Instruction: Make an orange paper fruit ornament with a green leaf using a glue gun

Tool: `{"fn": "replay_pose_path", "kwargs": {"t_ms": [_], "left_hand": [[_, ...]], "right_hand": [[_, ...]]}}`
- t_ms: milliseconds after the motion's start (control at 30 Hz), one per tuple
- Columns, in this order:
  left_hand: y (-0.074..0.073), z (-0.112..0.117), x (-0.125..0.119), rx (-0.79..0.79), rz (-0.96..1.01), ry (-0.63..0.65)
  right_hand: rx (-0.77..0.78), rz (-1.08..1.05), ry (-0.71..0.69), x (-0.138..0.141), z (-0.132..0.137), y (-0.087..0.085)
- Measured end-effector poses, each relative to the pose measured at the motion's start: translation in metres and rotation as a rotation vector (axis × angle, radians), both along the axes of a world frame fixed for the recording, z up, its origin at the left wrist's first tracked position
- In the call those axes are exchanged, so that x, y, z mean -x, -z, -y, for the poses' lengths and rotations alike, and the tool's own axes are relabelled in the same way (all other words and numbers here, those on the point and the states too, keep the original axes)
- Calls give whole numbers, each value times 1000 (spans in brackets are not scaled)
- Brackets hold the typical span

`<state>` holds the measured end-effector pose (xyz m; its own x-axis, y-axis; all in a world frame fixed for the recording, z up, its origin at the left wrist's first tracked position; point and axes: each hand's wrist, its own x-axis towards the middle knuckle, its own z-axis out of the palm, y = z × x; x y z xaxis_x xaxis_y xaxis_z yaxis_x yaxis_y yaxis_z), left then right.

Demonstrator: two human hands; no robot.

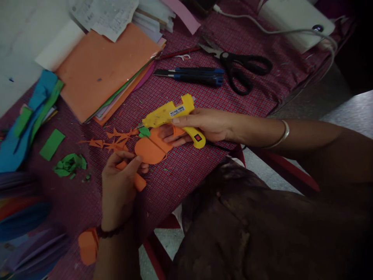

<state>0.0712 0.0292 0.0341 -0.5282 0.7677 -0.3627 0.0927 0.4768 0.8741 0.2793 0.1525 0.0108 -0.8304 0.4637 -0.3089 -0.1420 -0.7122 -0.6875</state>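
My right hand (204, 122) is closed round a yellow glue gun (170, 112), its nozzle pointing left over the table. Just under that nozzle is a small green paper piece (144, 132). My left hand (124, 171) pinches the edge of a rounded orange paper cutout (150, 151) between thumb and fingers. The cutout has a fold or seam across it, and more orange paper reaches under my right fingers. Another orange paper piece (140, 182) shows below my left fingers; whether they grip it too I cannot tell.
Orange paper scraps (116, 140) and green scraps (70, 165) lie to the left. Beyond the hands are a box cutter (192, 76), black-handled scissors (239, 66) and a stack of coloured paper (105, 70). A white device (297, 23) with a cable stands at the back right.
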Motion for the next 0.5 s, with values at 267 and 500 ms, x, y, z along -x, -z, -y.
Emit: {"fn": "replay_pose_path", "kwargs": {"t_ms": [267, 500], "left_hand": [[-2, 0, -3, 3, -38, 7], [1, 0, -3, -8, -62, 26]], "right_hand": [[37, -23, 1, 1, 0, -1], [40, -12, 9, 1, 0, -2]]}}
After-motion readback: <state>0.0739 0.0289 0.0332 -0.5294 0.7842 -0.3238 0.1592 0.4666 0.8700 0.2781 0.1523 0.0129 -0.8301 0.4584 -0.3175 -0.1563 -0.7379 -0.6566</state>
